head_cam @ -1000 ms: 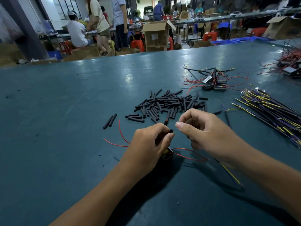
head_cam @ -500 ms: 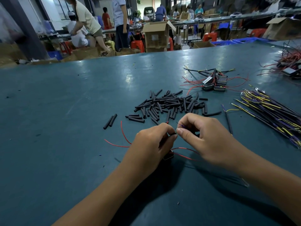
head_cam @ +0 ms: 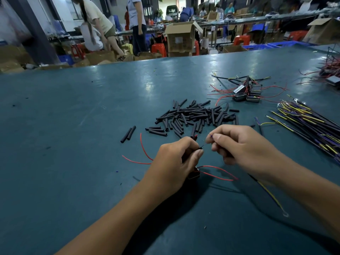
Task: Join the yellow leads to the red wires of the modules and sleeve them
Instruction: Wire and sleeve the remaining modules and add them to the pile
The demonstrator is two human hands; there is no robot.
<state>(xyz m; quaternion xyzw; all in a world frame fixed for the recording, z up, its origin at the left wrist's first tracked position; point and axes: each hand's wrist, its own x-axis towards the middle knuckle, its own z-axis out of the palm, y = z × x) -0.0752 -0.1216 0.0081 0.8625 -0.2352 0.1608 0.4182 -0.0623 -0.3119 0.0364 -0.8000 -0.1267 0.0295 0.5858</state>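
Teal workbench (head_cam: 73, 126) — sleeve pile (head_cam: 195, 115) mid-table, cardboard boxes (head_cam: 181, 36) behind.

Table (head_cam: 92, 111): dull blue-green top with pale glare patches. Sleeve pieces (head_cam: 195, 115), heaped mid-table: all matt black; two more black ones (head_cam: 128, 134) lie toward the left edge. Modules (head_cam: 246, 92): black bodies, thin red wires (head_cam: 220, 92). Lead bundle (head_cam: 309, 124) at the right edge: black jackets with yellow and purple cores. Loose wires (head_cam: 219, 173) under the hands: red. Stools (head_cam: 159, 49) beyond the far edge: red-orange; cartons (head_cam: 181, 38) brown.
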